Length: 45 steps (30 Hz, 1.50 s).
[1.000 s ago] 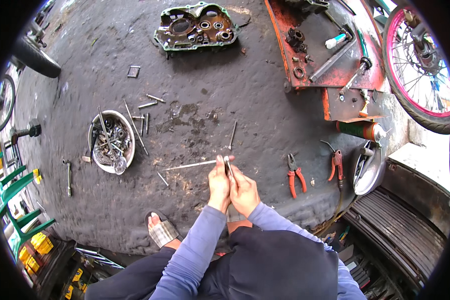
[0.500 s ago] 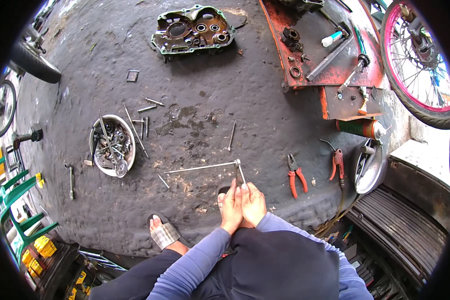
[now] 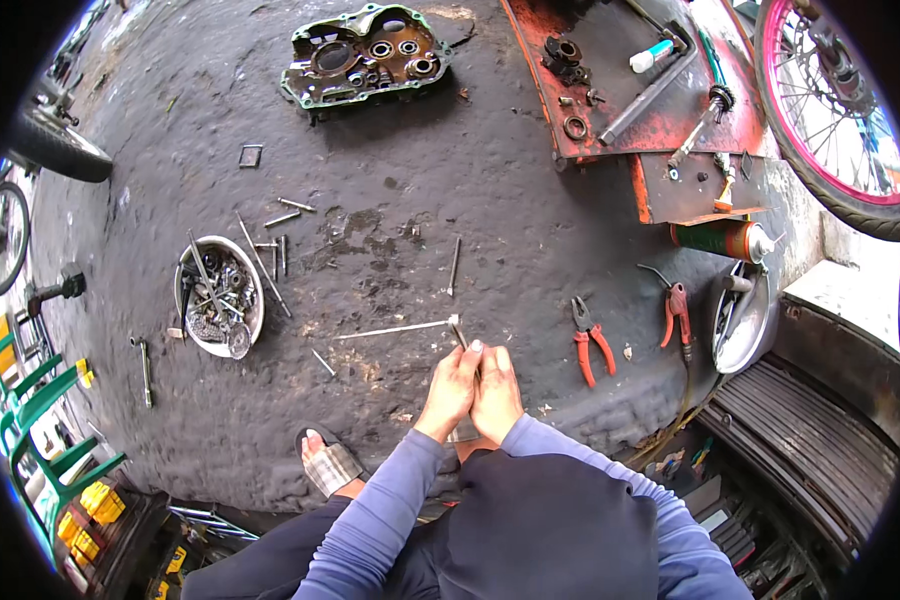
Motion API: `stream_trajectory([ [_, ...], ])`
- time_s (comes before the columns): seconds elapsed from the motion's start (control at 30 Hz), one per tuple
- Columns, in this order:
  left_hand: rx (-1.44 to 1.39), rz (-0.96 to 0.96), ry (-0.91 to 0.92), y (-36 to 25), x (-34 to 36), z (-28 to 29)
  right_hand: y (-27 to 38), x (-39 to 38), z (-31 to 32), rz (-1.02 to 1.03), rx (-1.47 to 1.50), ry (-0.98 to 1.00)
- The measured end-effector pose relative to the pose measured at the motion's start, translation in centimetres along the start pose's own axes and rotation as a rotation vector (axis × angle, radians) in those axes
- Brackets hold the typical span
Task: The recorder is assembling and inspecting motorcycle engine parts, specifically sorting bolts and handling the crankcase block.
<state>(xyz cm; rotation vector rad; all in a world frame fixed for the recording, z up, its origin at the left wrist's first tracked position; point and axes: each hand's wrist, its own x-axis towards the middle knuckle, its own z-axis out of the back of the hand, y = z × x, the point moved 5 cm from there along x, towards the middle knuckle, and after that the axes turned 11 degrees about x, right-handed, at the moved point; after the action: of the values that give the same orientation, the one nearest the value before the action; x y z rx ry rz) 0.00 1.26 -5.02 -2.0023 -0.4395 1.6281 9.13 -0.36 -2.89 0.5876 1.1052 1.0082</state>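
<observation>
My left hand (image 3: 451, 388) and my right hand (image 3: 496, 392) are closed together in front of my knees, palms facing. Between their fingers stands a slim metal rod (image 3: 458, 335), dark at its upper part; its lower part is hidden by the hands. Its tip reaches the thicker end of a long thin metal rod (image 3: 395, 330) that stretches left low over the floor. Whether the two pieces are joined, I cannot tell. Right of my hands lie red-handled pliers (image 3: 591, 345). A loose bolt (image 3: 454, 266) rests farther ahead.
To the left, a white bowl (image 3: 260, 325) holds gears and small metal parts, with several bolts beside it. An engine casing half (image 3: 300, 85) lies at the far side. Rightward are a red air blow gun (image 3: 676, 312), a red metal stand (image 3: 560, 140) and a pink-rimmed wheel (image 3: 770, 110).
Both hands have shifted slightly left and remain together. The long rod's thicker end has moved left with them, and a light-coloured bar seen at my fingertips no longer shows. The view has shifted a little.
</observation>
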Motion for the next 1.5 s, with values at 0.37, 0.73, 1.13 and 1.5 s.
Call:
stream_trajectory([
  [0.37,0.542,-0.451,-0.405,-3.6,-0.9,1.5,0.5,0.1,0.3,0.073,0.012,-0.017],
  [0.73,0.588,-0.386,-0.518,-2.4,-0.8,1.0,-1.3,-1.0,0.1,0.039,-0.102,0.023],
  [1.13,0.107,-0.134,0.172,-6.7,-1.7,4.1,4.0,1.7,3.5,0.153,0.343,0.070],
  [1.5,1.511,-0.355,0.117,-9.1,-1.8,10.2,5.0,8.6,13.8,0.578,-0.658,-0.116],
])
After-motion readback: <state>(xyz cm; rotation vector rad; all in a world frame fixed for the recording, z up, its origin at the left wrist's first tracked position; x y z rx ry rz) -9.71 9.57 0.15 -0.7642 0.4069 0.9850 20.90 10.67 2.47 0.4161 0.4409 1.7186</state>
